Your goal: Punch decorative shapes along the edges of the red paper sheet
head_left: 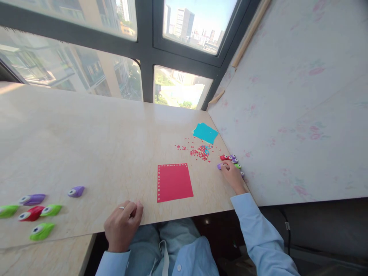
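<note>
- Five craft punches in a loose group at far left, on the pale, marbled table [94, 142]: a green punch [8, 211] cut off at the picture's edge, a long purple punch [34, 199] behind, a red punch [32, 213] and a second green punch [52, 210] close together, and a third green punch [42, 231] nearest the table's front edge.
- Just to the right, apart from the group, a lone purple punch [77, 191], white button toward the left.
- At the near edge, the left hand [123, 222] curled into a fist, a ring [121, 207] on one finger, pale blue cuff at the wrist; beyond the table, dark-framed windows [147, 50] onto city buildings in daylight.
- Near the middle, flat on the table, a red sheet [175, 184] with rows of small cut-outs along the left and far edges.
- Farther back and right, scattered red confetti [202, 151] with some blue bits [206, 152]; just beyond, overlapping blue sheets [205, 133] near the wall.
- At right, the right hand [234, 178] low over the table, thumb and fingertips closed on a small purple punch [219, 166], one end jutting out leftward.
- Beside those fingers, along the foot of the wall, clustered punches [222, 157] in red, purple and green, partly hidden, exact count impossible to tell.
- Farthest right, floral-papered wall [287, 96] in faded pink and white.
</note>
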`<state>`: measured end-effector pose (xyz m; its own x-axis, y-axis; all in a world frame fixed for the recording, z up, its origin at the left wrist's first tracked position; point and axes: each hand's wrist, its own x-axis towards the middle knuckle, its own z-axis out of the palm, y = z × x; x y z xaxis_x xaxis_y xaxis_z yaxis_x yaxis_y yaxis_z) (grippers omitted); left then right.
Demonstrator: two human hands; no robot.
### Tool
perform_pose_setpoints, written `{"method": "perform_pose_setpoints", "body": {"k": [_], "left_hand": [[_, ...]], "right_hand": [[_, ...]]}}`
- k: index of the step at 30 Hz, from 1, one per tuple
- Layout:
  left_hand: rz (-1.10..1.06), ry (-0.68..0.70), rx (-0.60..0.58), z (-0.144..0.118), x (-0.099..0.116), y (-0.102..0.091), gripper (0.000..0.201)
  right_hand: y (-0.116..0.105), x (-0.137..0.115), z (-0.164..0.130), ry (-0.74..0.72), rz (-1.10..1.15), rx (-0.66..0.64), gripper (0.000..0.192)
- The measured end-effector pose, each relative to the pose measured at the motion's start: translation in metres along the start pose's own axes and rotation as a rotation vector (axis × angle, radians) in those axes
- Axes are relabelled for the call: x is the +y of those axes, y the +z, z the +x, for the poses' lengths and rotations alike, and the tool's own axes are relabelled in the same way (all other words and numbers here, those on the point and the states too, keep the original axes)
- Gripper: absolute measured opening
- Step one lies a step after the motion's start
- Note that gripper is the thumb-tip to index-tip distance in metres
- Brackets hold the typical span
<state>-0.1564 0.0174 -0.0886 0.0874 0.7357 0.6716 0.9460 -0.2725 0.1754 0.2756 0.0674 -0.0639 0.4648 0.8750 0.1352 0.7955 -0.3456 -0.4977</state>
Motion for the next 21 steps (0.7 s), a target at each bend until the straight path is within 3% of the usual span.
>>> {"method": "perform_pose_setpoints", "body": {"k": [8,12,18,21], "left_hand": [[0.025,-0.008,-0.008,-0.001,-0.001,0.002,0.039],[0.049,-0.003,0.001,0.000,0.000,0.003,0.038],[0.071,-0.007,-0.001,0.001,0.002,0.003,0.038],[0.120,-0.018,0.024,-0.001,0.002,0.006,0.037]], "right_hand": [[0.001,-0.017,-0.034,-0.290,0.343,-0.238,0.025],[0.008,-0.025,-0.045,-0.377,0.416,-0.269,0.026],[0.021,-0.034,-0.053,-0.233,0.311,-0.093,0.049],[0.029,-0.034,-0.054,-0.189,0.220,-0.084,0.039]]}}
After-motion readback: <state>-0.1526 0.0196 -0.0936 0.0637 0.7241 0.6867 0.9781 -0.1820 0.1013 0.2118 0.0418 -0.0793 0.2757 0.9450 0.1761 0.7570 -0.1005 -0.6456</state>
